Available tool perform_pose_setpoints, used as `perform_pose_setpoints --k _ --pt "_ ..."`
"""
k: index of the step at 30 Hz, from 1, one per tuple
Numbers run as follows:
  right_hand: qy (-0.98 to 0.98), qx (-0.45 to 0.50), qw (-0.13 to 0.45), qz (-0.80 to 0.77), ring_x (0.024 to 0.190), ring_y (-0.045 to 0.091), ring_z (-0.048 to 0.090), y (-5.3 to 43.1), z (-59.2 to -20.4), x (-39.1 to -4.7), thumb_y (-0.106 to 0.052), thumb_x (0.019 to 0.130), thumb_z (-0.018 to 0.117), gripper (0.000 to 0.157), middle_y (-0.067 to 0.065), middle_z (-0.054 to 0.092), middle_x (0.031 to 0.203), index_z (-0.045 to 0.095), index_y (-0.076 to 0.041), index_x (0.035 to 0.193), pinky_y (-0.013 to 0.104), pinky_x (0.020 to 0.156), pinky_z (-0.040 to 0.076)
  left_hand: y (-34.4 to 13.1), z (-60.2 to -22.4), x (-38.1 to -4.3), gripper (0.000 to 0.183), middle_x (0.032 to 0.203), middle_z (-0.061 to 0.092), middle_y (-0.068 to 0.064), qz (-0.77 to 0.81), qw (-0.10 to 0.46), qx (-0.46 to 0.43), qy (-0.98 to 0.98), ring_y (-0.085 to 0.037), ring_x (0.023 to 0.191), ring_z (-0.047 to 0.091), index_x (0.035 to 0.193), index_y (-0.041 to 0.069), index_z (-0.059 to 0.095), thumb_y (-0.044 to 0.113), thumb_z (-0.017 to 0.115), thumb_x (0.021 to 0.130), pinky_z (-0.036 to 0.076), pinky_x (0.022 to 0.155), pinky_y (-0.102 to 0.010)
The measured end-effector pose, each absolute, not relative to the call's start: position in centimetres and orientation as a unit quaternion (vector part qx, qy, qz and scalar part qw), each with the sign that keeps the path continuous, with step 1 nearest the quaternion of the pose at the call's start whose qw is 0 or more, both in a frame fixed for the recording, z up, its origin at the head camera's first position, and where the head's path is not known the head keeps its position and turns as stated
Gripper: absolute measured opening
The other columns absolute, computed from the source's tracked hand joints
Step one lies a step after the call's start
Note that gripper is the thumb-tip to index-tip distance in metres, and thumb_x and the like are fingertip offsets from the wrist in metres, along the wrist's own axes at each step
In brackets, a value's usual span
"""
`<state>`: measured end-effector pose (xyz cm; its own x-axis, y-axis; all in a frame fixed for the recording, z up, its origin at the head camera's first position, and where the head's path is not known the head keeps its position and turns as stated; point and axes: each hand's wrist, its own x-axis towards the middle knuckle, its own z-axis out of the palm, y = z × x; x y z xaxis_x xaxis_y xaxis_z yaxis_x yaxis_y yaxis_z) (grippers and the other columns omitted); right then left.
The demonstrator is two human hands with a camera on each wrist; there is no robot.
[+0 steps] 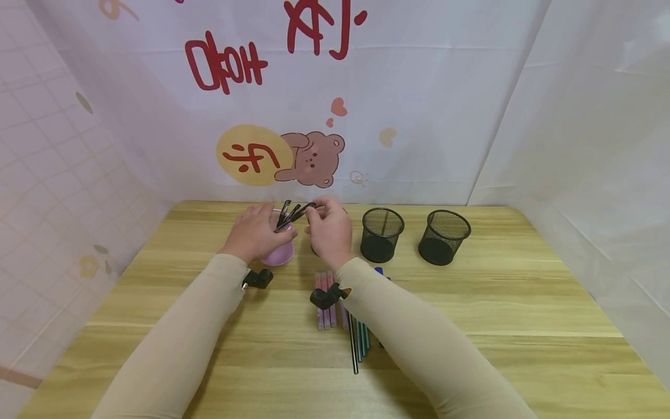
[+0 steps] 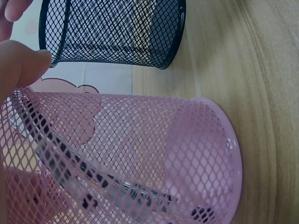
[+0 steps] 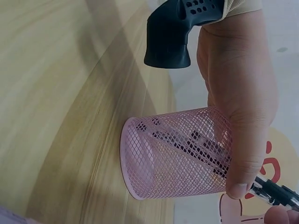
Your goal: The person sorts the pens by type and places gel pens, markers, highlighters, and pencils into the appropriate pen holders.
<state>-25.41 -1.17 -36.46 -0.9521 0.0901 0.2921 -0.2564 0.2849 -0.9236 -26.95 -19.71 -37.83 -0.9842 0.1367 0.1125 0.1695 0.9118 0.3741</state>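
My left hand [image 1: 256, 233] grips the pink mesh pen holder [image 3: 177, 154] near its rim, with the thumb along the near side. Several black-capped pens [image 1: 285, 216] with clear barrels lean inside the holder, their capped ends sticking out over the rim. My right hand [image 1: 332, 230] pinches the capped end of a black pen [image 3: 275, 192] just beyond the rim. Only the right fingertips show at the edge of the right wrist view. The holder stands on the table, and the left hand partly hides it in the head view.
Two black mesh pen holders [image 1: 383, 233] [image 1: 444, 238] stand to the right at the back. Another black mesh holder [image 2: 112, 30] is mostly behind my right hand. Pink sticks [image 1: 324, 302], dark green pencils [image 1: 361, 337] and a blue-ended item [image 1: 379, 270] lie near my right forearm.
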Motion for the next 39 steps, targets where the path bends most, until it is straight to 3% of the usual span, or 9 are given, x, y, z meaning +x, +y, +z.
perform_pose_setpoints --k 7,11,22,28,34,39 --pt "-0.807 0.064 0.133 0.573 0.071 0.028 0.078 -1.4 -36.6 -25.6 -0.016 0.103 0.068 0.022 0.016 0.08 0.101 0.074 -0.007 0.122 0.019 0.049 0.047 -19.8 -37.9 -27.0 0.091 0.156 0.05 -0.023 -0.199 0.037 -0.074 -0.976 -0.045 0.148 0.039 0.154 0.003 0.043 0.064 0.064 0.09 0.028 0.123 -0.067" --pt "-0.82 0.069 0.127 0.553 0.075 0.032 0.079 -1.5 -36.7 -25.6 -0.016 0.103 0.067 0.02 0.012 0.08 0.099 0.077 -0.009 0.119 0.017 0.049 0.045 -19.8 -37.9 -27.0 0.092 0.157 0.049 -0.023 -0.201 0.035 -0.073 -0.976 -0.047 0.151 0.036 0.155 0.003 0.043 0.065 0.064 0.09 0.027 0.124 -0.068" --pt "-0.87 0.117 0.076 0.473 0.052 0.006 0.066 -1.3 -36.4 -25.0 -0.019 0.107 0.057 0.037 0.005 0.08 0.09 0.067 -0.011 0.142 0.02 0.044 0.043 -19.8 -38.0 -27.1 0.095 0.159 0.047 -0.024 -0.197 0.038 -0.077 -0.977 -0.048 0.151 0.036 0.155 0.002 0.042 0.069 0.061 0.09 0.025 0.125 -0.068" --pt "-0.876 0.126 0.042 0.463 0.053 0.006 0.066 -1.2 -36.3 -24.7 -0.018 0.108 0.055 0.04 0.003 0.081 0.093 0.062 -0.011 0.148 0.021 0.043 0.043 -19.8 -38.1 -27.1 0.104 0.163 0.042 -0.024 -0.2 0.032 -0.074 -0.977 -0.052 0.156 0.028 0.159 0.004 0.038 0.078 0.058 0.089 0.02 0.127 -0.069" --pt "-0.874 0.135 0.061 0.462 0.053 0.006 0.067 -0.6 -36.2 -24.8 -0.015 0.108 0.054 0.041 0.006 0.082 0.098 0.062 -0.008 0.147 0.021 0.048 0.044 -19.9 -38.2 -27.0 0.098 0.162 0.044 -0.023 -0.205 0.032 -0.077 -0.975 -0.05 0.155 0.031 0.159 0.004 0.038 0.07 0.062 0.091 0.021 0.127 -0.068" --pt "-0.87 0.125 0.065 0.473 0.06 0.017 0.073 0.8 -35.6 -25.1 -0.019 0.109 0.051 0.041 0.008 0.082 0.104 0.061 -0.011 0.148 0.022 0.049 0.045 -19.9 -38.0 -27.1 0.096 0.162 0.045 -0.023 -0.206 0.032 -0.08 -0.975 -0.049 0.153 0.034 0.16 0.005 0.037 0.066 0.064 0.092 0.022 0.126 -0.068"
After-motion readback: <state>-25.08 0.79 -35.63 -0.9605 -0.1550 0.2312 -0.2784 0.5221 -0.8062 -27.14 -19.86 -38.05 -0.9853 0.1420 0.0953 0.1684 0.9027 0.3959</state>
